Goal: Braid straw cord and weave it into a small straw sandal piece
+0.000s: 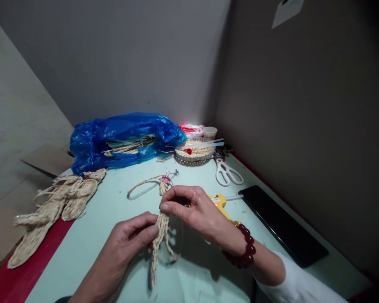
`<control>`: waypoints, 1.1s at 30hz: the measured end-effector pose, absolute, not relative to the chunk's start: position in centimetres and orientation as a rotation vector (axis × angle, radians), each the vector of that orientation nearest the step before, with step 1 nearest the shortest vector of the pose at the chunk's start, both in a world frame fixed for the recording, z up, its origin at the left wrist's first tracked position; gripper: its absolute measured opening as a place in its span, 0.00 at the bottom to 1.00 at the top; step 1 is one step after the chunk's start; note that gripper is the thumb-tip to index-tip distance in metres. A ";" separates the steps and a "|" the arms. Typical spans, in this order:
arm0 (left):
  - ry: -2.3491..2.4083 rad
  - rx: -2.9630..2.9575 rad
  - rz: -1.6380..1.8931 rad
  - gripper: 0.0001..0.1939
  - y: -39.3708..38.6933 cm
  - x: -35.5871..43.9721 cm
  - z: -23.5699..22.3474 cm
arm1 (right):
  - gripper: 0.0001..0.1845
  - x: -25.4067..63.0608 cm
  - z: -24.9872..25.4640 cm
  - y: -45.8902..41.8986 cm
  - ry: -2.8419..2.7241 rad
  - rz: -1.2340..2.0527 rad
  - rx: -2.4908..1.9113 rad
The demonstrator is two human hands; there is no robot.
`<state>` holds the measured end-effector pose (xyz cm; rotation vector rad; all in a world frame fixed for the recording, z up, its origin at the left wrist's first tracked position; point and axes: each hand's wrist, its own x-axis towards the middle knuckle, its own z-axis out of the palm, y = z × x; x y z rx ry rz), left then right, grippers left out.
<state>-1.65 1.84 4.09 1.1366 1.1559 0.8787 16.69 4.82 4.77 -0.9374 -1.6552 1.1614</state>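
A piece of braided straw [158,240] hangs between my hands above the pale green table, its loose braided ends pointing down toward me. My left hand [132,237] pinches its left edge between thumb and fingers. Higher up, my right hand [189,210] grips the top of the same piece with thumb and forefinger. Just beyond the fingertips is a pink binder clip [166,180] clamped on straw, and a thin straw loop [142,182] curves out to the left. Partly hidden behind my right hand lies a yellow glue gun [220,202] with a glue stick in its back.
Woven straw slippers [55,210] lie at the left edge. At the back, a blue plastic bag [91,141] holds straw strands, beside a round woven basket [194,155], glue sticks and a paper cup [210,133]. White-handled scissors [222,172] and a black tablet-like slab [282,225] lie right.
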 end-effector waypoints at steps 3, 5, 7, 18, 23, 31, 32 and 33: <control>1.129 1.133 0.883 0.09 1.8 -1.7 4.0 | 0.05 16.4 4.6 4.4 -1.657 1.137 -0.905; 1.098 1.109 0.877 0.09 1.7 -1.8 3.9 | 0.08 16.2 4.5 4.2 -1.665 1.122 -0.874; 1.071 1.129 0.842 0.10 1.6 -1.9 3.7 | 0.09 16.0 4.5 4.1 -1.675 1.087 -0.845; 1.082 1.117 0.815 0.12 1.1 -1.7 4.2 | 0.07 15.4 4.7 3.7 -1.468 1.213 -0.641; 1.096 1.240 0.831 0.11 1.3 -1.7 4.5 | 0.07 15.8 4.5 4.0 -1.314 1.272 -0.618; 0.980 0.811 1.013 0.11 1.7 -2.2 4.2 | 0.18 17.5 4.6 6.1 -1.044 1.243 -0.719; 0.952 0.777 1.045 0.11 1.7 -2.3 4.3 | 0.21 17.5 4.4 6.1 -1.057 1.247 -0.742; 0.923 0.752 1.071 0.11 1.7 -2.4 4.4 | 0.23 17.4 4.2 6.1 -1.072 1.243 -0.765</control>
